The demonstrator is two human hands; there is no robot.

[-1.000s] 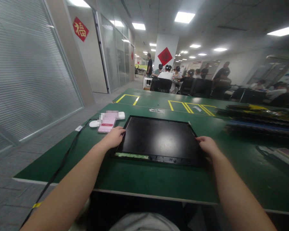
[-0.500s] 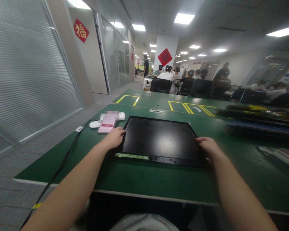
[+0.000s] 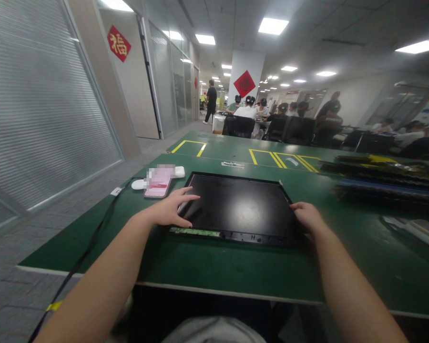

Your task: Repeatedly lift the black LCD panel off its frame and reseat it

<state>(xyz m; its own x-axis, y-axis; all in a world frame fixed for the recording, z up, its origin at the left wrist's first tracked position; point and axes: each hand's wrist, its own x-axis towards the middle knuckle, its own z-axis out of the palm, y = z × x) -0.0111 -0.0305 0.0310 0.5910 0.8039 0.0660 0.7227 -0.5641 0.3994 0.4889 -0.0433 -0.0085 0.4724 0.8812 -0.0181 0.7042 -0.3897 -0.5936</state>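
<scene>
A black display panel (image 3: 236, 202) lies flat on the green table (image 3: 232, 269) in front of me. A green circuit board strip (image 3: 195, 232) runs along the left part of its near edge. My left hand (image 3: 173, 207) is over the panel's left edge, fingers spread and thumb apart; whether its fingertips touch the screen I cannot tell. At the opposite side, my right hand (image 3: 309, 216) grips the right edge, thumb and index finger on the frame and the other fingers mostly hidden.
A phone (image 3: 158, 183) rests on a white stand left of the panel. A dark cable (image 3: 96, 233) crosses the table's left edge. Dark stacked panels (image 3: 386, 178) and flat pale items (image 3: 414, 231) lie to the right. Several people sit at tables beyond; one person (image 3: 210, 101) walks in the aisle.
My left hand has let go of the panel's left edge and opened, moving slightly nearer and over the screen. My right hand stays on its edge. A person in the aisle has moved left.
</scene>
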